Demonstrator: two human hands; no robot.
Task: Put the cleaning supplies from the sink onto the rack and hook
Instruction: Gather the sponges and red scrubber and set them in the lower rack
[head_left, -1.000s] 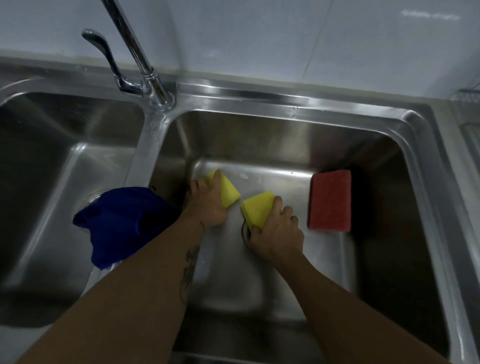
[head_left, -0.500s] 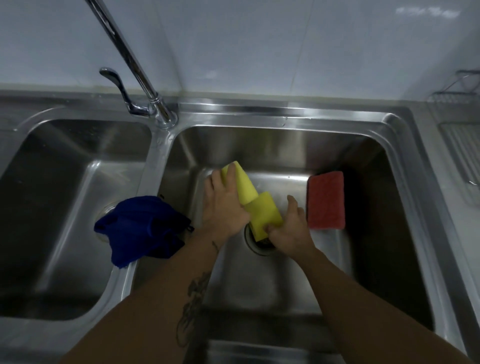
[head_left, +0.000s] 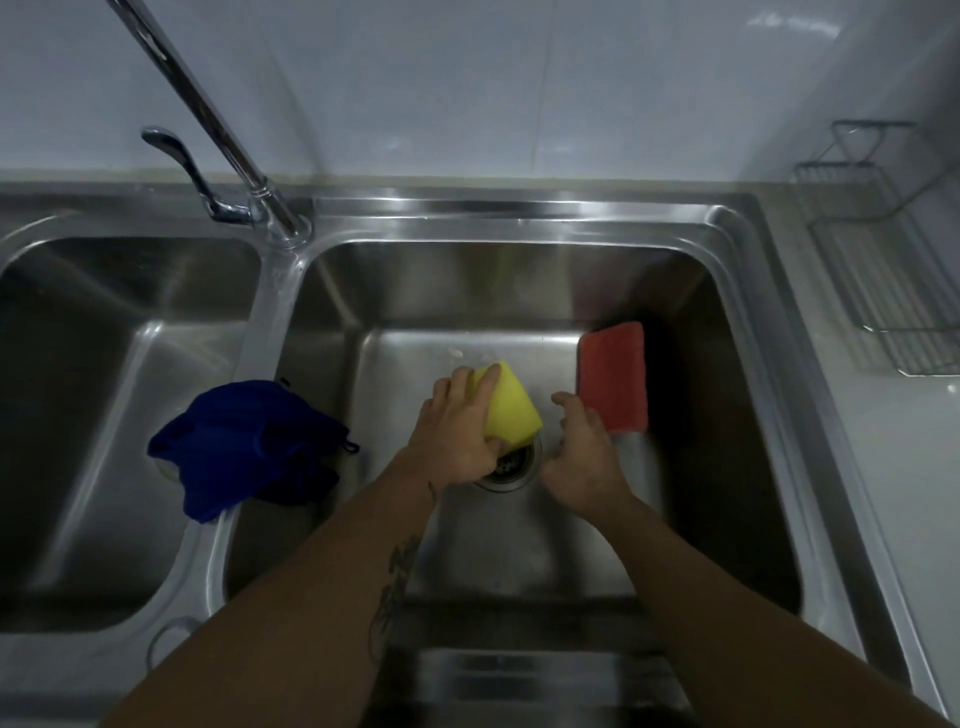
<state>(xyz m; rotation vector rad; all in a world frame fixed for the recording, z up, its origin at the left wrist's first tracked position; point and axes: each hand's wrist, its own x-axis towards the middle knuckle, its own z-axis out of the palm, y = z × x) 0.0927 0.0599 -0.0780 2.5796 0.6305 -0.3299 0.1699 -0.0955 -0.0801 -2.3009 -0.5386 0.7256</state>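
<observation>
Over the drain (head_left: 506, 460), left hand (head_left: 457, 436) pinches soft, light yellow sponges (head_left: 511, 410) by their edges; right hand (head_left: 584, 457), fingers loosely spread, nears red sponge (head_left: 612, 376).

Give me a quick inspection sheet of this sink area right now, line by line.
Surface: steel double sink, right basin wet, drain open.
Job's things: yellow sponges held together; red scrub pad lying in right basin; blue cloth draped over the divider.
Clutter: nothing seen.
Hands: left hand gripping the yellow sponges; right hand open beside the pad.
Cables: nothing seen.
Surroundings: faucet, white tiled wall, wire rack on the right counter.
</observation>
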